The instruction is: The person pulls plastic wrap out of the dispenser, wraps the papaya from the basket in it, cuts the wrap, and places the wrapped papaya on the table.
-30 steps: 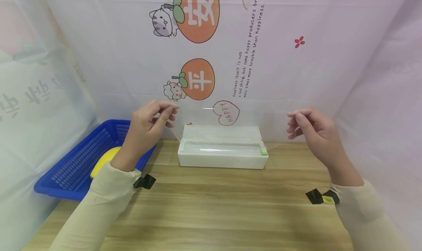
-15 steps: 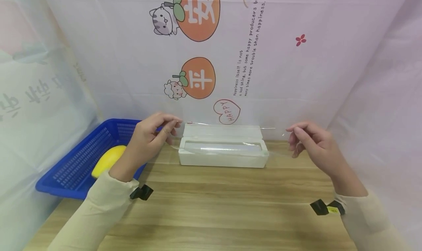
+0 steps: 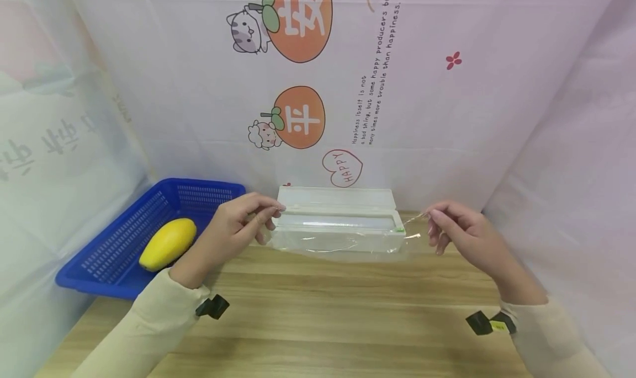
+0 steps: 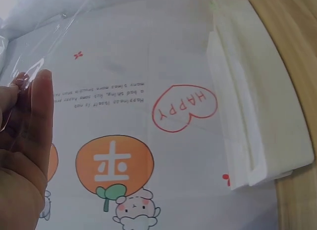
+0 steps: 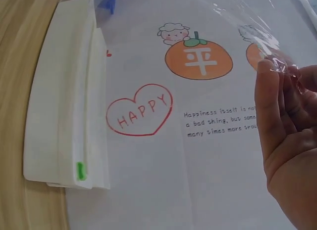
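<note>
A clear sheet of cling film [image 3: 323, 250] stretches between my two hands in the head view. My left hand [image 3: 240, 226] pinches its left end between thumb and forefinger. The right hand [image 3: 462, 232] pinches the other end, where the film is bunched and shiny [image 5: 277, 64] in the right wrist view. Behind and below the film stands a white cling film dispenser box [image 3: 343, 198], its lid raised at the back and a film roll inside. A green slider [image 3: 399, 229] marks its right end. Whether the sheet is still joined to the roll cannot be told.
At the left, a blue plastic basket [image 3: 74, 291] holds a yellow mango-like fruit [image 3: 169, 244]. A wooden table [image 3: 318, 323] lies under everything. Printed white cloth [image 3: 422, 102] hangs behind the box and along both sides.
Both hands have come down and nearer, the left one also shifting right. The film has dropped from above the box to in front of it, and more of the yellow fruit shows.
</note>
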Demonstrator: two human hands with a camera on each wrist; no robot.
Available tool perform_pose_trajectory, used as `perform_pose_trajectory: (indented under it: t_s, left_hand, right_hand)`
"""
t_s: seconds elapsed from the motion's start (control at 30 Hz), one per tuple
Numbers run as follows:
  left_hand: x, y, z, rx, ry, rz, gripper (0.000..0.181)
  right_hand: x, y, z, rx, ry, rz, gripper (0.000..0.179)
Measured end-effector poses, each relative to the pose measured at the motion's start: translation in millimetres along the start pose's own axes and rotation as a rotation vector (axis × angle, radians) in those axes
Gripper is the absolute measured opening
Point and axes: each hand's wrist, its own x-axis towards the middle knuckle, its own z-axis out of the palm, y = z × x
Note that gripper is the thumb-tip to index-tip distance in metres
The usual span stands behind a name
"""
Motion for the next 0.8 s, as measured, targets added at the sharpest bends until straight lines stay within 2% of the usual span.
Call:
perform_pose_trajectory:
  t_s: [0.13,0.33,0.47,0.6,0.7,0.8]
  left_hand:
    - [-6.9,-7.0,5.0,-0.036,-0.035,-0.023,0.023]
    - [-20.0,-18.9,10.9,-0.091,-0.091,-0.045,0.024]
    - [-27.6,-23.8,12.2,-0.084,-0.163,-0.024,0.025]
    - [-34.9,-31.3,11.2,-0.033,-0.241,0.002,0.025]
    - [-39.5,-35.7,10.0,-0.002,-0.294,0.002,0.024]
    - [-42.5,-38.1,8.5,-0.012,-0.343,-0.035,0.023]
  right_hand:
    - [-7.0,5.6,1.5,-0.043,-0.053,0.055,0.021]
    - [-15.2,16.1,1.8,0.079,-0.177,0.07,0.023]
    - [-21.6,22.2,2.0,0.107,-0.25,0.086,0.024]
    - [-27.2,28.4,3.3,0.138,-0.333,0.091,0.023]
    - [-30.8,33.2,3.9,0.173,-0.403,0.107,0.021]
    - [-35.1,37.5,2.7,0.176,-0.476,0.144,0.019]
